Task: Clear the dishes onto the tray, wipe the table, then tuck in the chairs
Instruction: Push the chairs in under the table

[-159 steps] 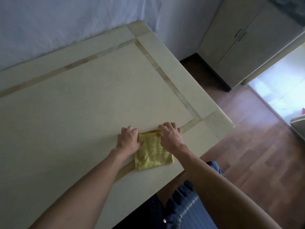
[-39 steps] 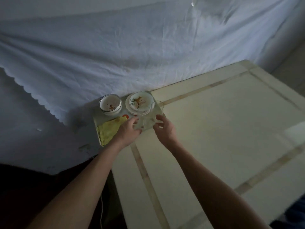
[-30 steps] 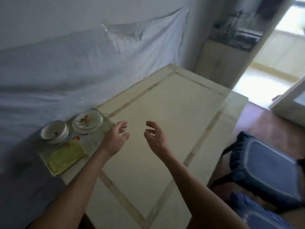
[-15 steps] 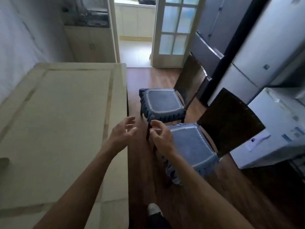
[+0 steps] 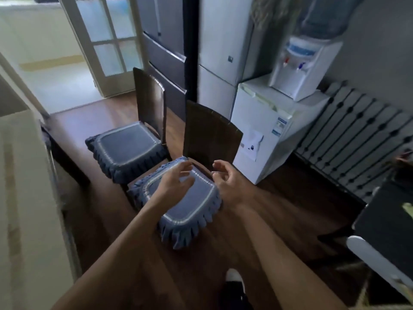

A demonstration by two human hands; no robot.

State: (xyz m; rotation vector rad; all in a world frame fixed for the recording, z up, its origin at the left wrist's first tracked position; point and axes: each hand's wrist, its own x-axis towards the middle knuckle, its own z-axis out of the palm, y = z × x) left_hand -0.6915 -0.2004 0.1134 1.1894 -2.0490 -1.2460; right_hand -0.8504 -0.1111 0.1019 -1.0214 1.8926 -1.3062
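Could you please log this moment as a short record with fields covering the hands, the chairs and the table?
left hand: open, empty, over the near chair's seat
right hand: open, empty, beside that seat's right edge
near chair: blue cushion, pulled out from the table
far chair: blue cushion, also pulled out
table: at left, only its edge in view
step pending: tucking in both chairs

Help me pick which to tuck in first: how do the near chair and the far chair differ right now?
The near chair sits under both open hands, left hand and right hand; the far chair is untouched. The near chair's cushion looks lighter blue, the far chair's darker. The far chair stands closer to the table. Both have dark wooden backs and frilled blue covers.
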